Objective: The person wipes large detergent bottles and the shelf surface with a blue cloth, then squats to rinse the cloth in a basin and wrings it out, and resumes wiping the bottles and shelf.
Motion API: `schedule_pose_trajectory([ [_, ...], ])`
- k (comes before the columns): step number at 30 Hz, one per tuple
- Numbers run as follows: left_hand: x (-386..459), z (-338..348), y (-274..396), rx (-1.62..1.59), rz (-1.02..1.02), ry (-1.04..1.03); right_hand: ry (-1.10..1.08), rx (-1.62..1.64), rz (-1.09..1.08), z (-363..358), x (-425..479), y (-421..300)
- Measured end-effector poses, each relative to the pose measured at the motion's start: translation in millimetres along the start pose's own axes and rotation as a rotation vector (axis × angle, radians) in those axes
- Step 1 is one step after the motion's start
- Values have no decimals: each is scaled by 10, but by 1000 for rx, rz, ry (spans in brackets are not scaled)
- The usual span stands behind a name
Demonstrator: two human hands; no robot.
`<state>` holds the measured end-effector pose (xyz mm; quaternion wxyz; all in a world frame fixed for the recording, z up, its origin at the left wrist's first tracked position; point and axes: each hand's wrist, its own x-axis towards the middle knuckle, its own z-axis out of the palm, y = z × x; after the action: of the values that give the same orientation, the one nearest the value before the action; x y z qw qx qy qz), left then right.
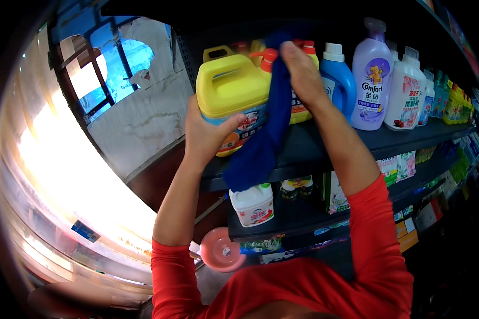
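Note:
My left hand grips the lower left side of a yellow plastic jug with a moulded handle and a printed label. The jug is tilted at the front of a dark shelf. In my right hand is a dark blue cloth, held up by the jug's red cap. The cloth hangs down across the jug's right side and over the shelf edge. Behind the cloth stands another yellow bottle, partly hidden. A blue bottle with a white cap stands just right of my right hand.
Right along the shelf stand a purple Comfort softener bottle, a white bottle and several smaller bottles. On the shelf below is a white jug. A pink basin lies low down. Bright translucent sheeting borders the left side.

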<state>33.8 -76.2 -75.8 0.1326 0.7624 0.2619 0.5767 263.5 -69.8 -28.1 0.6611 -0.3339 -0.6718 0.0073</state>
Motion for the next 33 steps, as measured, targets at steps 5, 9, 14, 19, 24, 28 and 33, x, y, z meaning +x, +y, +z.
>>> schedule_pose_trajectory([
  [5,-56,6,-20,-103,-5,-14,-412,-256,17,-59,331,-357],
  [9,-31,-49,-131,-68,33,-37,-608,-42,345,-93,428,-626],
  [14,33,-154,-200,-309,-18,-141,-496,485,574,51,330,-377],
  [19,21,-256,-272,-313,-23,-202,-599,576,430,58,153,-216],
  [24,30,-278,-295,-297,-18,-229,-604,444,371,77,115,-372],
  [28,76,-215,-240,-306,-75,-184,-282,482,376,171,-29,-340],
  [33,91,-177,-152,-335,-76,-159,-166,397,230,283,-246,-222],
])
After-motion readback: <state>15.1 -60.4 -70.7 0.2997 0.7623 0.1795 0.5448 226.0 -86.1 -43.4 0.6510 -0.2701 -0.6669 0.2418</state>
